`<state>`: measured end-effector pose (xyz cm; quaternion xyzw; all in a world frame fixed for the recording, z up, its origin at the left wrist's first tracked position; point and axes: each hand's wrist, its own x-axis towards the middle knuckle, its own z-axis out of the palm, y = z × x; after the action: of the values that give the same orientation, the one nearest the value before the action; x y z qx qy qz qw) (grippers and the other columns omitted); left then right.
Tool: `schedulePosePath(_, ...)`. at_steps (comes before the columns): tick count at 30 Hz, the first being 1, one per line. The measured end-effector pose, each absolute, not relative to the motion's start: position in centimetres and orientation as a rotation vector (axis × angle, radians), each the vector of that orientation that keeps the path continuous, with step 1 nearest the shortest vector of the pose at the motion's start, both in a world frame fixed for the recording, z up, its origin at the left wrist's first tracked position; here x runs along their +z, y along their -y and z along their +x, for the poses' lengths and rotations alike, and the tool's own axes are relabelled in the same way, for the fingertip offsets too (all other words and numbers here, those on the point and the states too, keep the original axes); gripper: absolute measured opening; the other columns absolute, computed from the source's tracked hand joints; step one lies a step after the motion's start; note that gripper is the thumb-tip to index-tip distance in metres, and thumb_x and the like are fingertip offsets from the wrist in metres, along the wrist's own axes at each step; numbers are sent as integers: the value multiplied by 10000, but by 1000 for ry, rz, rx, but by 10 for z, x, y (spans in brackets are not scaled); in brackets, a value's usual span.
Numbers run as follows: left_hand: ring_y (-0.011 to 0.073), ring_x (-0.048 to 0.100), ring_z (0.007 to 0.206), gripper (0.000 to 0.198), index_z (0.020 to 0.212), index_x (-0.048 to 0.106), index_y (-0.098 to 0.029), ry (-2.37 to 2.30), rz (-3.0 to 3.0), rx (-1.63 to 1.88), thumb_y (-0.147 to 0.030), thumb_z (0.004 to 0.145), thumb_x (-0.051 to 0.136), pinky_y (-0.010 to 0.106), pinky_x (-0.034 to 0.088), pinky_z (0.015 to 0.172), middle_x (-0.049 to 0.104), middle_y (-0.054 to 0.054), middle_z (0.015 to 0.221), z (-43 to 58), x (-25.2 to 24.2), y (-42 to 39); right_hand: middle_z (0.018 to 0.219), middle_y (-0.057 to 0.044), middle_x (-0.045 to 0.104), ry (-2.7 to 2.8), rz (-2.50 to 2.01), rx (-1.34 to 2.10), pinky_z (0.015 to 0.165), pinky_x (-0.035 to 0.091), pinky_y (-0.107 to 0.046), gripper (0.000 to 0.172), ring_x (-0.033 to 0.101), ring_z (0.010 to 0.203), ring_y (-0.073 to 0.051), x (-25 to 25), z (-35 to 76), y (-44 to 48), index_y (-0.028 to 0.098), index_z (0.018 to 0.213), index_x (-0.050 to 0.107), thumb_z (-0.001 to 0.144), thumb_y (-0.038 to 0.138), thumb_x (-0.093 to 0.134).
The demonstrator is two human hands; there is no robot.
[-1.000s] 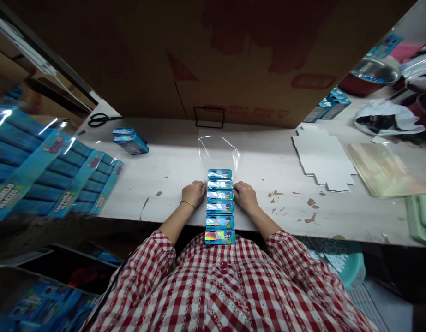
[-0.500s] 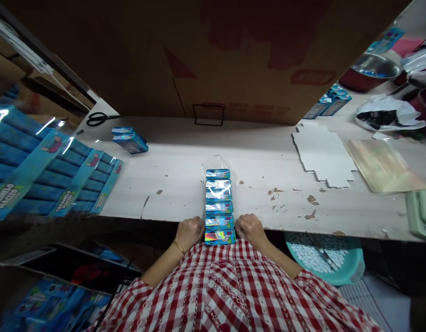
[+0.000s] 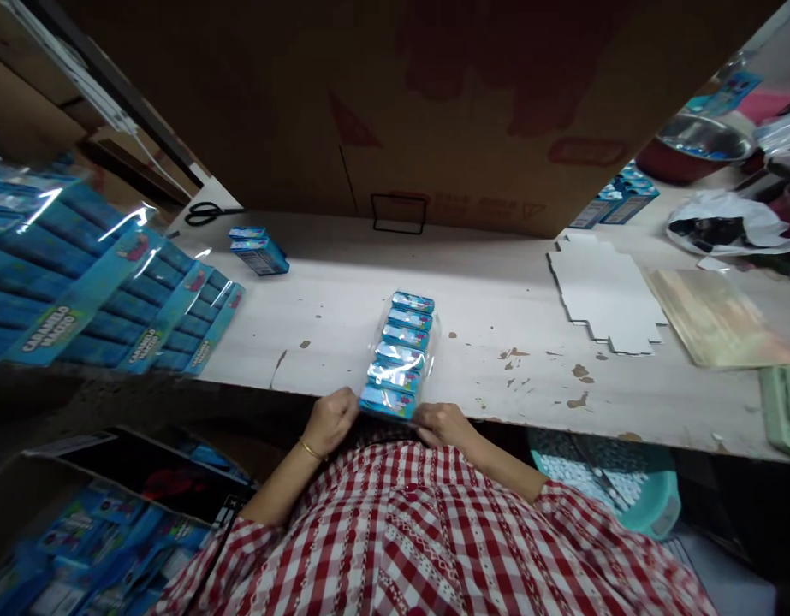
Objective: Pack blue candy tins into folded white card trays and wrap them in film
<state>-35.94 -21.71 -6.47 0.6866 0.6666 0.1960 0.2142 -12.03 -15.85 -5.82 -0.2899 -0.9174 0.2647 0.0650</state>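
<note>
Plastic-wrapped blue packs printed "Caramelo Macizo" lie in overlapping rows at the left end of the tabletop, and more blue packs sit in an open carton below it on the left. Behind the wrapped rows lie black-handled scissors, and just to their right are two small blue boxes, one resting against the other.

At the middle of the front edge, a tin stack of six blue tins lies flat in a row inside a clear bag, slanting away from the person. The left hand, with a gold bangle at the wrist, is curled against the near left corner of the bag, grasping the stack's end through the film. The right hand grips the near right corner in the same way, its fingers pressed to the lowest tin. A red gingham shirt fills the bottom of the view.

Further right lie a flat white die-cut carton blank, a tan sheet, and a green tray. Beyond them are blue boxes, a white plastic bag, and a steel bowl. A teal basin sits below the tabletop.
</note>
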Motion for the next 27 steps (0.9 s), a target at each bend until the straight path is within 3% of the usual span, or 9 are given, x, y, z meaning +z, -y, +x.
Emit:
schedulePosePath(3, 133, 525, 647, 356, 558, 466, -190, -2125, 1699, 744, -324, 849, 309, 244, 440, 657, 536, 25, 629, -397, -65, 201, 791, -31, 678, 2778, -741, 887, 618, 402, -219, 260, 593, 702, -114, -43, -167, 161, 178, 799, 668, 889, 253, 436)
schedulePosePath(6, 160, 566, 808, 276, 643, 543, -192, -2188, 1664, 730, -298, 813, 353, 303, 435, 844, 605, 33, 741, -433, -74, 188, 789, -15, 671, 2656, -584, 1021, 658, 418, -224, 278, 588, 710, -109, -20, -189, 149, 191, 802, 669, 900, 282, 425)
schedulePosePath(9, 179, 557, 933, 220, 820, 608, -198, -2260, 1658, 618, -242, 788, 395, 344, 367, 968, 643, 48, 915, -449, -88, 184, 926, -53, 658, 2270, -815, 874, 760, 434, -267, 264, 577, 868, -145, 0, -183, 107, 184, 944, 646, 894, 336, 436)
schedulePosePath(13, 250, 485, 1087, 247, 981, 603, -193, -2505, 1556, 497, -248, 803, 441, 372, 363, 940, 587, 106, 1122, -441, -103, 188, 1075, -111, 600, 2115, -1117, 706, 823, 419, -317, 372, 525, 993, -199, 6, -178, 31, 149, 1040, 611, 767, 402, 607)
schedulePosePath(17, 279, 444, 1124, 270, 1048, 580, -196, -2607, 1507, 453, -244, 807, 468, 396, 339, 921, 556, 112, 1162, -431, -108, 191, 847, -48, 628, 2218, -1156, 897, 713, 417, -268, 211, 549, 795, -154, -4, -190, -6, 163, 759, 646, 694, 363, 662)
schedulePosePath(20, 277, 433, 1131, 262, 1033, 587, -187, -2609, 1518, 456, -213, 811, 452, 395, 325, 924, 549, 107, 1167, -430, -110, 190, 593, 4, 564, 2075, -1313, 1099, 585, 385, -246, 225, 503, 586, -117, -8, -191, -13, 163, 594, 576, 685, 358, 640)
schedulePosePath(23, 274, 420, 1147, 273, 1051, 585, -195, -2602, 1519, 494, -210, 805, 469, 389, 323, 927, 546, 104, 1172, -432, -113, 190, 465, 36, 492, 1866, -1294, 1368, 497, 353, -231, 261, 455, 469, -96, -7, -185, -17, 173, 559, 533, 649, 389, 649)
schedulePosePath(27, 275, 417, 1151, 291, 1070, 587, -208, -2609, 1526, 546, -209, 791, 501, 383, 319, 923, 558, 97, 1167, -434, -115, 189, 442, 52, 463, 1504, -1144, 1708, 413, 303, -209, 311, 410, 395, -69, -8, -175, -12, 181, 530, 496, 552, 413, 702)
